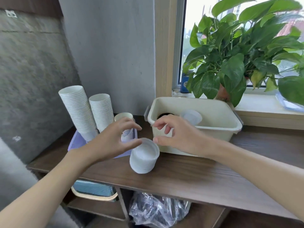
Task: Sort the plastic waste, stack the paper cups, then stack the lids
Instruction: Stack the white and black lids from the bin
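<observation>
The stack of lids (144, 155) (standing on the desk (197, 175)) is being flanked by the left grip (111, 140) and right grip (179, 137), both being held half-open, nothing grasped.

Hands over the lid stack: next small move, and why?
Probably lower the left hand and right hand to clasp the lid stack near its top: both hover with curved fingers either side of its rim, holding nothing.

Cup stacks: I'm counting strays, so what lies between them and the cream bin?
Head view: a single loose cup stands there, partly hidden by the left hand.
</observation>
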A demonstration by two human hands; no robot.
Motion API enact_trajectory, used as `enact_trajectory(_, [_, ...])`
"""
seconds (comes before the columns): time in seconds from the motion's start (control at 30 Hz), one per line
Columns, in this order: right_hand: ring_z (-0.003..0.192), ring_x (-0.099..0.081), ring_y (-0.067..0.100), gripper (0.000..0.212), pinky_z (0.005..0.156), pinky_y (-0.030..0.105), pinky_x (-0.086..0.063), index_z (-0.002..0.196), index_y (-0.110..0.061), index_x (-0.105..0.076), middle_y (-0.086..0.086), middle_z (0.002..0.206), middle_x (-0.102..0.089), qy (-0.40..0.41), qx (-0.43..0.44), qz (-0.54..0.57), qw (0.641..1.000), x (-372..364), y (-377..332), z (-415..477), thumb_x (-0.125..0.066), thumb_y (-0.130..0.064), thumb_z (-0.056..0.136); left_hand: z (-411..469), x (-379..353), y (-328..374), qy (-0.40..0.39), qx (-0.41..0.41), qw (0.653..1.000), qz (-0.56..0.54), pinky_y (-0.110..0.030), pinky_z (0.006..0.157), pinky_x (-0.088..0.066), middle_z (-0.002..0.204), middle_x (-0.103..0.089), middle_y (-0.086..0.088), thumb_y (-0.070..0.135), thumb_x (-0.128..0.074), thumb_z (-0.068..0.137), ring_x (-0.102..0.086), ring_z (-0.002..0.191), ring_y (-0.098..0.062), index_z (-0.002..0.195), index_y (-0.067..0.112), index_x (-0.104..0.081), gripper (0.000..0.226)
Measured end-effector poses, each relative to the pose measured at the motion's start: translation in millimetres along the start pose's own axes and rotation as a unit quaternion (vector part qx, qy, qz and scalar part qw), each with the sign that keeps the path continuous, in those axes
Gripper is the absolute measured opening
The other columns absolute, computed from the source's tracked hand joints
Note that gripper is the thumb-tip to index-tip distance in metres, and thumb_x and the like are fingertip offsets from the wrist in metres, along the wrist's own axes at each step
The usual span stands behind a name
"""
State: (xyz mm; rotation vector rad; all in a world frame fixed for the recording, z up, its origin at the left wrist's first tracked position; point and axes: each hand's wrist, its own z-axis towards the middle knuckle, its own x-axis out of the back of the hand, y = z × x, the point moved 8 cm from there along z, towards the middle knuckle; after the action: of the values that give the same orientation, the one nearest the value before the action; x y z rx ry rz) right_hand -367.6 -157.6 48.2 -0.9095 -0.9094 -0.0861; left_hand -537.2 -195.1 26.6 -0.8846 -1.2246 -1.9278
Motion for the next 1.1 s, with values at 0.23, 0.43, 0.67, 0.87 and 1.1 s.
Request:
enact_trajectory(0.23, [0.111,-0.047,0.011,0.064,0.095,0.03,-0.042,0.128,-0.038,-0.041,-0.004,0.118,-0.045,-0.051,-0.049,-0.014,0.997,-64.6,24.7,-21.6,-0.076,-0.04,0.075,-39.7,-34.7,-34.8,-0.046,0.058,0.997,-0.019,-0.014,0.087,-0.04,0.129,-0.048,0.029,0.059,-0.067,0.082,-0.051,0.113,0.01,0.121,0.056,-0.048,0.043])
enact_trajectory(0.43, [0.12,-0.037,0.008,0.084,0.094,0.027,-0.035,0.141,-0.039,-0.028,-0.01,0.129,-0.042,-0.052,-0.083,0.005,0.995,-89.7,46.9,-24.3,-0.078,-0.041,0.073,-44.2,-43.8,-43.8,-0.026,0.082,0.995,-0.046,-0.021,0.091,-0.05,0.128,-0.052,0.019,0.043,-0.073,0.087,-0.056,0.109,0.003,0.128,0.053,-0.046,0.051])
enact_trajectory(0.67, [0.117,-0.044,0.009,0.078,0.092,0.025,-0.037,0.138,-0.031,-0.036,-0.006,0.134,-0.048,-0.025,-0.094,0.046,0.994,-105.7,58.0,-20.1,-0.08,-0.036,0.073,-49.3,-66.7,-52.3,-0.054,0.129,0.984,-0.113,-0.044,0.106,-0.048,0.132,-0.062,0.006,0.048,-0.073,0.081,-0.063,0.117,-0.008,0.135,0.064,-0.03,0.071])
enact_trajectory(0.87, [0.111,-0.046,0.009,0.071,0.084,0.021,-0.036,0.135,-0.029,-0.039,-0.006,0.13,-0.049,-0.012,-0.09,0.06,0.994,-104.0,56.9,-18.3,-0.079,-0.03,0.075,-46.4,-67.2,-44.5,-0.031,0.122,0.98,-0.155,-0.04,0.107,-0.049,0.131,-0.062,0.009,0.033,-0.077,0.086,-0.057,0.121,0.002,0.134,0.063,-0.035,0.071])
enact_trajectory(1.1, [0.113,-0.047,0.012,0.068,0.092,0.03,-0.042,0.131,-0.039,-0.04,-0.008,0.13,-0.048,0.014,-0.04,0.045,0.998,-72.0,32.9,-21.1,-0.077,-0.039,0.074,-42.7,-33.2,-8.5,0.012,0.077,0.982,-0.171,-0.022,0.089,-0.055,0.128,-0.055,0.013,0.03,-0.079,0.084,-0.072,0.088,-0.009,0.132,0.057,-0.038,0.068])
